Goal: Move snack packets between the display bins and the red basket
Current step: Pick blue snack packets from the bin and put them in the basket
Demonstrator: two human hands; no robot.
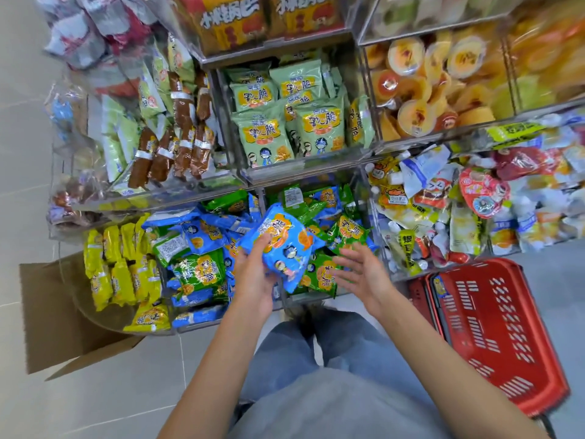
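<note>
Biggest risk I saw: the shiny blue plastic snack packet point(281, 245) could slip and drop back into the clear plastic display bin point(311, 300), since only one hand had it and the red slotted plastic basket point(493, 327) sat on the floor well off to the right. The left hand point(253, 274) had its fingers and thumb curled round the packet's lower edge, holding it just above the bin. The right hand point(357, 274) was spread wide, just beside the packet, holding nothing.

One red slatted plastic basket point(493, 327), one open brown cardboard box point(53, 312); glossy snack packets point(190, 267) heaped too thick to count.
</note>
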